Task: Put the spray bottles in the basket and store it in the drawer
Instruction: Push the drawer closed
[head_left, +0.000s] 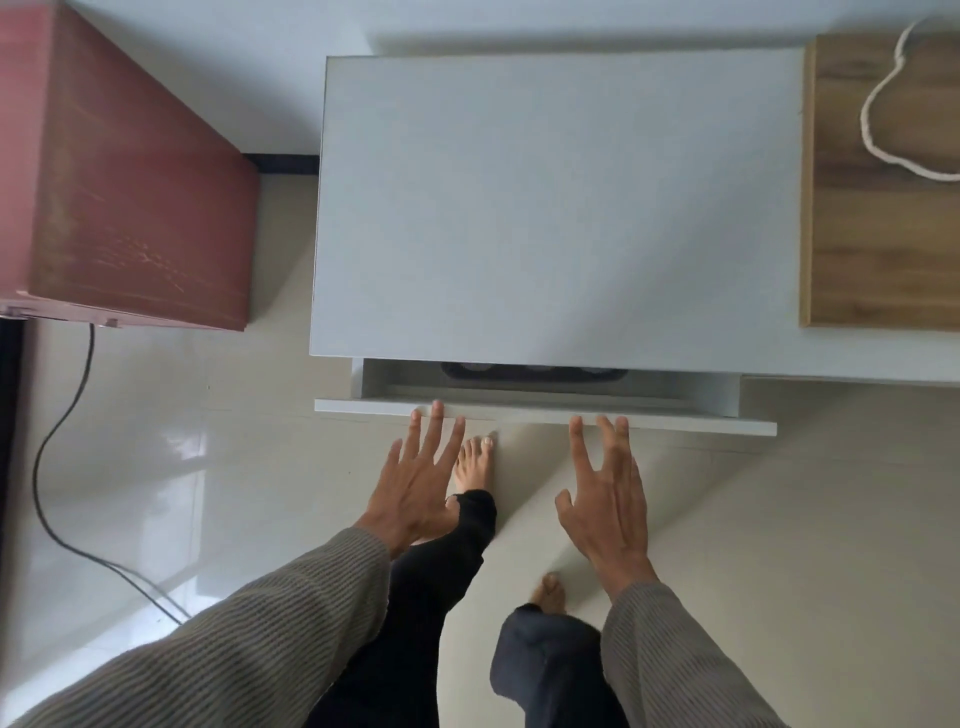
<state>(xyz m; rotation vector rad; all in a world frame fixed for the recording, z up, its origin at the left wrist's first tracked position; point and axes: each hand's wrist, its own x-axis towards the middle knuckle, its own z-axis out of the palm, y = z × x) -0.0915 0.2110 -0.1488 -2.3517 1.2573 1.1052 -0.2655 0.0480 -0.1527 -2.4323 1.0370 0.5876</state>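
A white drawer stands a little way out from under the white cabinet top. In the narrow gap a dark basket shows, with rounded tops of things inside it; I cannot tell what they are. My left hand is flat with fingers spread, its fingertips touching the drawer front near its left part. My right hand is also spread, fingertips against the drawer front towards the right. Neither hand holds anything.
A reddish-brown cabinet stands to the left, with a black cable trailing over the pale tiled floor. A wooden surface with a white cord lies to the right. My bare feet stand below the drawer.
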